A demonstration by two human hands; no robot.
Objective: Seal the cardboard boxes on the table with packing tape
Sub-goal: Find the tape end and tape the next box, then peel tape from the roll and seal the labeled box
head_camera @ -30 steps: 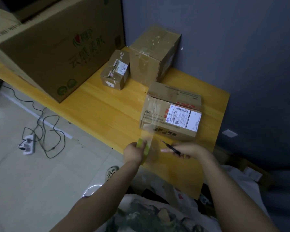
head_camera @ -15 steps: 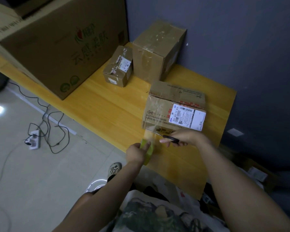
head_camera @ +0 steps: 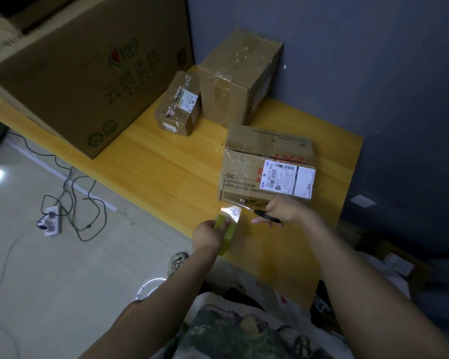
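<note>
Lower centre: the left hand (head_camera: 209,235) grips a yellow-green roll of packing tape (head_camera: 228,233), whose clear strip (head_camera: 231,211) runs up to the near edge of the brown, white-labelled cardboard box (head_camera: 246,174) on the yellow wooden tabletop (head_camera: 166,167). Just right, the right hand (head_camera: 287,209) curls its fingers (head_camera: 271,206) round black-handled scissors (head_camera: 266,216), blades pointing at the strip.

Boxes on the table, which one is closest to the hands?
The flat box with the big white label. Its front edge is right by the right hand; the others sit farther back.
</note>
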